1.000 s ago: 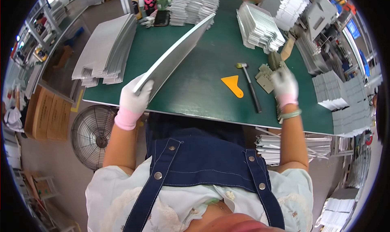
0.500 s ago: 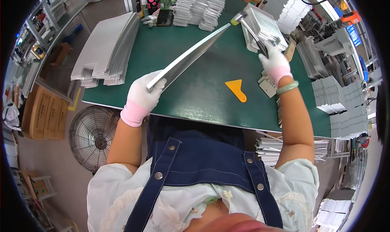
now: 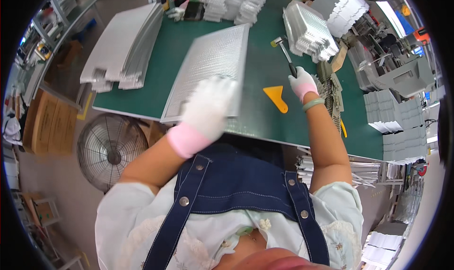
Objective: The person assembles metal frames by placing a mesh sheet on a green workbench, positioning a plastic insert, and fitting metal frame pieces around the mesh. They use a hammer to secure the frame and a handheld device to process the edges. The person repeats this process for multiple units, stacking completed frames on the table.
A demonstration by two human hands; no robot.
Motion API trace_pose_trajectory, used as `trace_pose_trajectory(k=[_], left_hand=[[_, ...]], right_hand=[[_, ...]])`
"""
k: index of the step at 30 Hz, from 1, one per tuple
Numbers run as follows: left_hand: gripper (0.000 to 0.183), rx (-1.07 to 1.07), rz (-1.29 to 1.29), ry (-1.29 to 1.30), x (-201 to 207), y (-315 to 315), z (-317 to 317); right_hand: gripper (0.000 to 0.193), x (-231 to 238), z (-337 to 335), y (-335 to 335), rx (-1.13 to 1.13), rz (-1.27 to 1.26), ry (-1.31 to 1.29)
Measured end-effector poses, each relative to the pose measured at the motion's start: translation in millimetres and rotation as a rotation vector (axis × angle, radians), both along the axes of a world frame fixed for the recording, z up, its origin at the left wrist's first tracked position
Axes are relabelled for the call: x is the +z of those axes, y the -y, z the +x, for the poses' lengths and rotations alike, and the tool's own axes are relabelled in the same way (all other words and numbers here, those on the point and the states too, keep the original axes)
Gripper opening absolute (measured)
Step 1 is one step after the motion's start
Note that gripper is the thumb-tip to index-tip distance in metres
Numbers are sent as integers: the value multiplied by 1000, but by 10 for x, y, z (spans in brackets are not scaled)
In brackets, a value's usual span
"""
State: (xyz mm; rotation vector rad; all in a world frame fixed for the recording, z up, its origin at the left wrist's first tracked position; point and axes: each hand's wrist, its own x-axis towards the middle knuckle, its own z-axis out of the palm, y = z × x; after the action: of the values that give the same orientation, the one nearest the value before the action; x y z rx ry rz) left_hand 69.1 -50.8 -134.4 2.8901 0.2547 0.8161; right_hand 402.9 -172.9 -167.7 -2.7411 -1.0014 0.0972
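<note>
A smooth dark-green worktop (image 3: 259, 62) with a pale rim runs across the middle of the view. On it, left of centre, a silver-grey rectangular panel with a finely ridged face and a slim frame (image 3: 203, 57) lies along the front edge, its nearest corner reaching the rim; whether it rests fully flat is unclear.

It looks light and fairly stiff; the ridges could dent under pressure, and the smooth frame may slide against cloth gloves, so the long framed sides seem the better hold.

The left hand (image 3: 208, 104), in a white glove with a pink cuff, is over the panel's near part, too blurred to tell whether its fingers grip or merely rest. Farther right, the right hand (image 3: 302, 83), gloved alike, has its fingers wrapped around the black handle of a small hammer with a yellowish tip (image 3: 287, 56). Between the hands lies a yellow flat scraper (image 3: 275, 99). A stack of silver notched panels (image 3: 125, 43) stands at the worktop's left edge, another silver stack (image 3: 309, 29) toward the far right corner.
</note>
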Motion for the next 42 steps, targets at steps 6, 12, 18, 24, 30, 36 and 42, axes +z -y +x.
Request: trace_pose_trajectory(k=[6,12,18,24,30,36,42], left_hand=[[81,-180,-13,-473,-958,375,287],[86,-70,-30,-494,-1059,152,-19],[67,-29,-13,-410,-1255,141,9],[59,-51,4,-398,-1259,124,12],[61,-48,-61,-140,-975,180,36],[73,-89,-630,359,-620,364,259],[73,-444,-883,138,-750,568,481]], right_hand=[[40,-292,-198,-110,49,-92,-73],[40,-185,-341,-263,67,-44,34],[45,-326,-300,-744,98,-155,122],[54,-558,-34,-652,44,-49,84],[43,-534,-670,-135,288,577,-115],[87,-566,-1731,504,549,726,-704],[31,-818,-1555,548,140,1221,-774]])
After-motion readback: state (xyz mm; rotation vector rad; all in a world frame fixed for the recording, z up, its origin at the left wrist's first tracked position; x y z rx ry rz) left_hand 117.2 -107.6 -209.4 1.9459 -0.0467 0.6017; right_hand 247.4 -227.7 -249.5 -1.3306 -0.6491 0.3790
